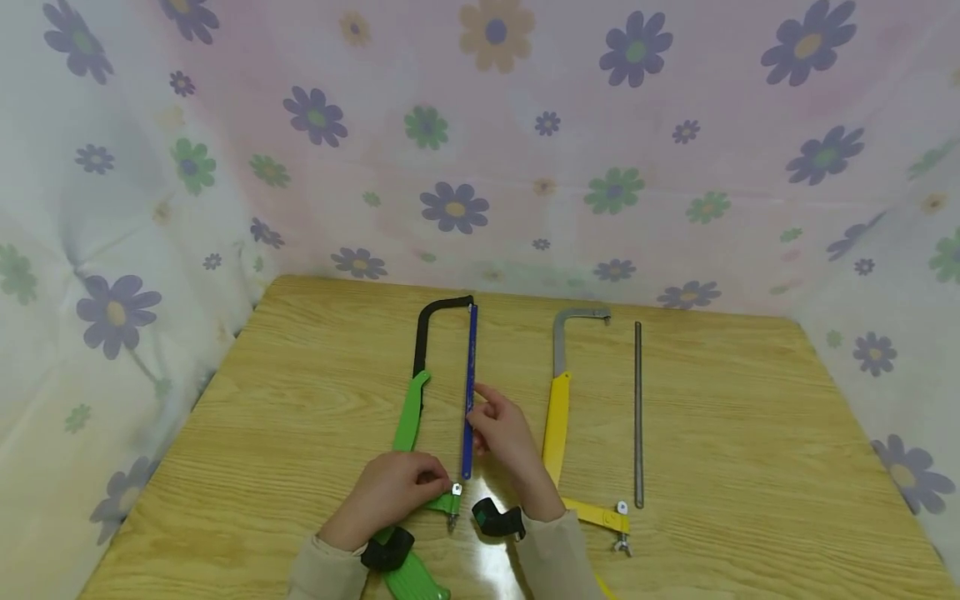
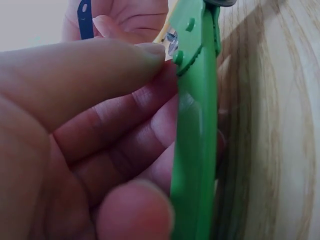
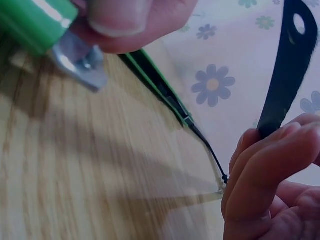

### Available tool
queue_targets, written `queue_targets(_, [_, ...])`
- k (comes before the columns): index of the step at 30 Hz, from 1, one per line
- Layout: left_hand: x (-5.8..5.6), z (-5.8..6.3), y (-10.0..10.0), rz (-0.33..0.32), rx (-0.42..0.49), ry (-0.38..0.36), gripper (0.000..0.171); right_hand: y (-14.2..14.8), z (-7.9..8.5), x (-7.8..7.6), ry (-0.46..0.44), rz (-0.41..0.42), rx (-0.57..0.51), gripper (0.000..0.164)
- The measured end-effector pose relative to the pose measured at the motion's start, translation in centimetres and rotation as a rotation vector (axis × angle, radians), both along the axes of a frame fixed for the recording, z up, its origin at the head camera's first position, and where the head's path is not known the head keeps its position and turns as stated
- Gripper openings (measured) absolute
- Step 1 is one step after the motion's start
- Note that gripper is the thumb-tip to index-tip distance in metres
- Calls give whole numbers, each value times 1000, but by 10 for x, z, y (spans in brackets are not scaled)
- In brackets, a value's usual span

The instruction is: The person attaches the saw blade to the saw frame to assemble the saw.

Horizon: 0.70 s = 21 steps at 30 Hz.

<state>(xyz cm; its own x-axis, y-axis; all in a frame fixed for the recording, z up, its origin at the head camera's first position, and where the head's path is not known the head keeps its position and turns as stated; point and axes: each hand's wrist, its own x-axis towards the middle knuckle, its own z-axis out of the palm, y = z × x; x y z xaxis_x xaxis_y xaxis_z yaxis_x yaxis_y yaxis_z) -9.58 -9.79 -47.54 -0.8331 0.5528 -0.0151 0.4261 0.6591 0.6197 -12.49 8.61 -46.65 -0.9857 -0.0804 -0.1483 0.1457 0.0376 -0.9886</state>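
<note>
A green-and-black hacksaw frame (image 1: 408, 408) lies on the table at centre left. My left hand (image 1: 397, 492) grips its short green near arm, beside the metal blade holder (image 1: 457, 490); in the left wrist view, fingers reach behind the green arm (image 2: 192, 150). My right hand (image 1: 510, 437) pinches a blue hacksaw blade (image 1: 470, 350) between thumb and fingers. The blade's far end meets the tip of the frame's black arm. Its near end, with a hole, stands apart from the metal holder, as the right wrist view shows the blade (image 3: 287, 65) rising from the fingers.
A yellow-and-grey hacksaw frame (image 1: 557, 417) lies to the right, partly behind my right forearm. Right of it is a thin grey blade-like strip (image 1: 638, 417). A flowered curtain (image 1: 525, 167) surrounds the wooden table (image 1: 735, 433) at the back and sides.
</note>
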Motion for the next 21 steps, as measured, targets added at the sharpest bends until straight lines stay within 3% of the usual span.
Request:
queue_targets(7, [-1,-1,-1,-3,0,-15,13,-3,-1,-2,-78,-5,10,54])
queue_targets(21, [-1,0,-1,-1,-2,-32,11,-1,0,1,-86,21,32,52])
